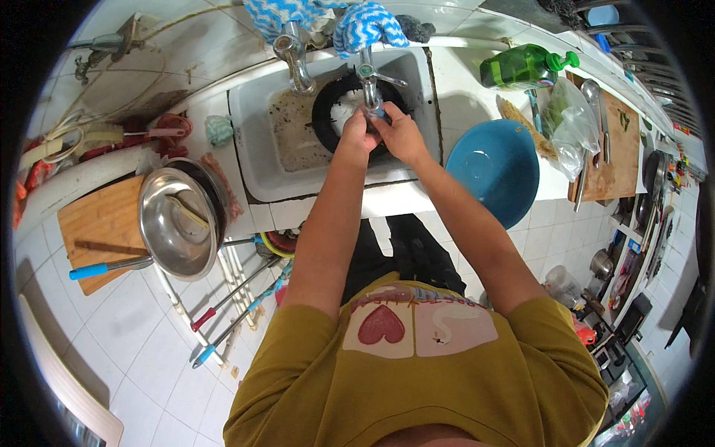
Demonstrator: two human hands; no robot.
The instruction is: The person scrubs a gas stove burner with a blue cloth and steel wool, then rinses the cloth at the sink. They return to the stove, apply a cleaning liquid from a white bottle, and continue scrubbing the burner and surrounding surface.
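Both my hands meet under the spout of the right metal tap [367, 75], above the sink [251, 162]. My left hand [359, 132] and my right hand [401, 132] have curled fingers close together at the spout; whether something small lies between them cannot be told. Below them in the sink sits a round black basin [324, 120] with something white in it, partly hidden by the hands. Cloudy brownish water with dark specks covers the sink floor. Another metal tap [293, 56] stands to the left, and blue-and-white striped cloths [366, 25] drape behind the taps.
Right of the sink are a blue plastic basin [491, 167], a green bottle [516, 67], a plastic bag [572, 128] and a wooden cutting board [620, 151]. To the left, stacked metal bowls [179, 223] overlap another wooden board [106, 218]. Long-handled tools [240, 324] stand below the counter.
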